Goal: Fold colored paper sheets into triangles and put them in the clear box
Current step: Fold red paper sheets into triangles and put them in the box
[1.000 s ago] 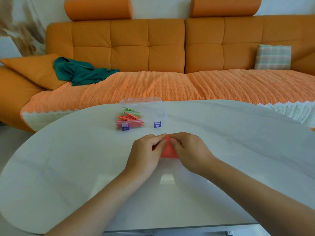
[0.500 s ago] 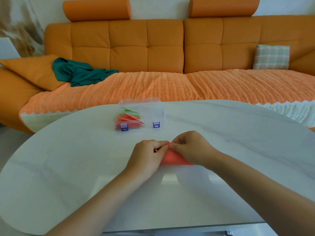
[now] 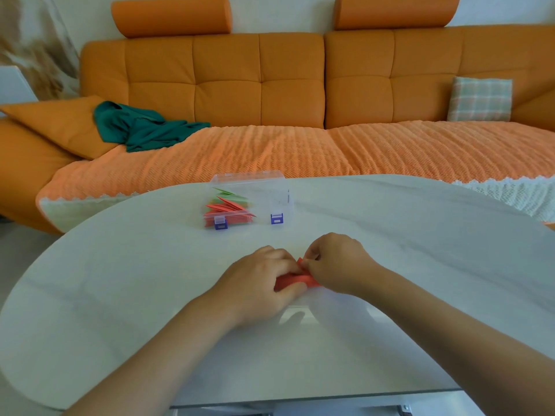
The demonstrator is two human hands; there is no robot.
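A small red paper sheet point(image 3: 295, 279), partly folded, lies on the white table point(image 3: 120, 280) between my two hands. My left hand point(image 3: 258, 280) holds its left part, thumb under the near edge and fingers curled over the top. My right hand point(image 3: 336, 262) pinches its upper right corner with curled fingers. Most of the paper is hidden by the hands. The clear box point(image 3: 279, 196) stands open farther back on the table, with several folded red and green triangles point(image 3: 228, 207) in its left half.
Two purple latches point(image 3: 277, 219) hang on the box's front. Beyond the table runs an orange sofa point(image 3: 270, 85) with a green cloth point(image 3: 144, 130) and a checked cushion point(image 3: 480, 99). The table's near edge point(image 3: 300, 399) is close to me.
The paper went from an upright triangle shape to a lower, flatter fold. My right hand shifted right and back, now pinching the top corner; my left hand closed over the left part.
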